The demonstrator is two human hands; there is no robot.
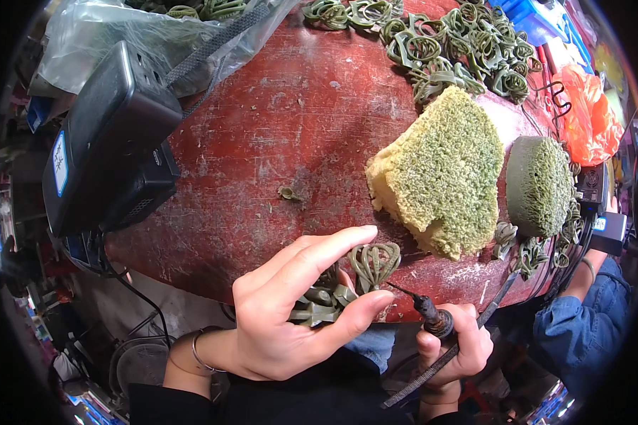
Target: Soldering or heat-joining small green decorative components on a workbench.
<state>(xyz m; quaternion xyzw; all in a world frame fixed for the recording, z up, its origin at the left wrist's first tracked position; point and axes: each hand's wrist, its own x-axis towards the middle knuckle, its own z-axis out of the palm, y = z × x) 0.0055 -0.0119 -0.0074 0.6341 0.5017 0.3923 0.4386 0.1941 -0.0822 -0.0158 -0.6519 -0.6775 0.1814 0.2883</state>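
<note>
My left hand [283,304] is curled around several dark green looped pieces [317,306]. One of them, a knot of curled loops [374,267], stands out between the index finger and thumb. Close to its right side is the thin tip of a dark pen-like tool [432,316], gripped in my right hand [461,347]. A long narrow grey strip [432,375], perhaps a file, also runs through the right hand and slants up to the right. Just beyond the hands sits a rough yellow-green sponge-like block [443,173].
A scratched red tabletop [262,142] bears a small green scrap [288,193]. Looped green pieces [468,42] heap at the back right, near a round green block [539,185] and an orange bag [590,113]. Black devices [113,127] stand left; another person's arm [581,283] is right.
</note>
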